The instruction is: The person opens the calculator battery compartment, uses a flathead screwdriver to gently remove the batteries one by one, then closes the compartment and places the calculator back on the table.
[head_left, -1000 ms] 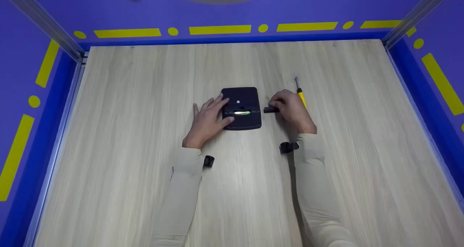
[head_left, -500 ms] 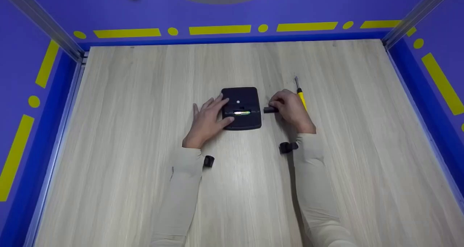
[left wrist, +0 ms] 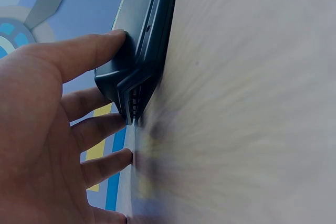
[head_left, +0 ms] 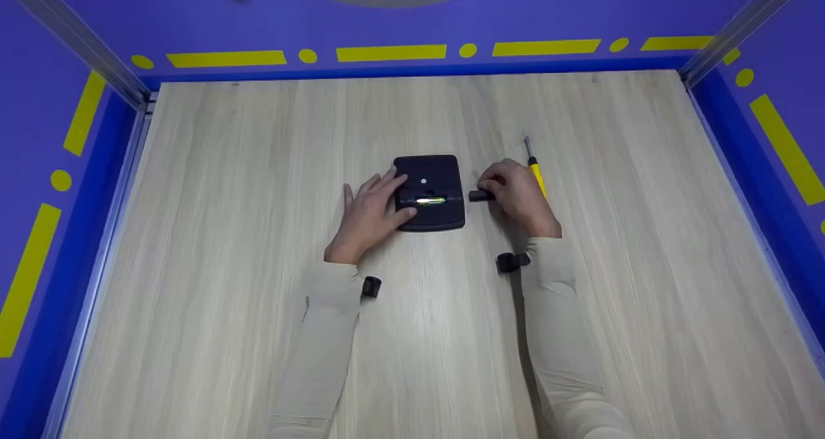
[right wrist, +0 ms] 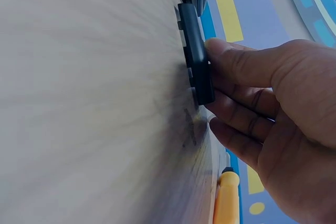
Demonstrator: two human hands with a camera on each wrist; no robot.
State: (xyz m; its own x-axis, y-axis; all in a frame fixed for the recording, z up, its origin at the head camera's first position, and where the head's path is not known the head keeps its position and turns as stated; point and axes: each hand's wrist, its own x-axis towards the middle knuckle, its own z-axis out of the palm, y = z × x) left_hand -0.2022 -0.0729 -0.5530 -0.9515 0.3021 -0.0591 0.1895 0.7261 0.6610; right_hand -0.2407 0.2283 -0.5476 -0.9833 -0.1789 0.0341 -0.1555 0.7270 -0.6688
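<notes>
A flat black device (head_left: 445,168) with rounded corners lies on the table, its battery compartment uncovered. One battery (head_left: 430,201) with a shiny green and yellow wrapper sits inside. My left hand (head_left: 367,220) rests on the device's left side with fingers spread fairly straight; in the left wrist view its thumb (left wrist: 105,45) presses the upper face. To the right of the device, my right hand (head_left: 519,194) pinches a small black battery cover (head_left: 480,195). In the right wrist view tabs show along one edge of the battery cover (right wrist: 195,59), which is apart from the compartment.
A screwdriver (head_left: 536,171) with a yellow handle and metal shaft lies just beyond the right hand, partly hidden by it. Blue and yellow panels (head_left: 387,33) border the wooden table (head_left: 258,168). A small black camera (head_left: 509,262) is on the right wrist.
</notes>
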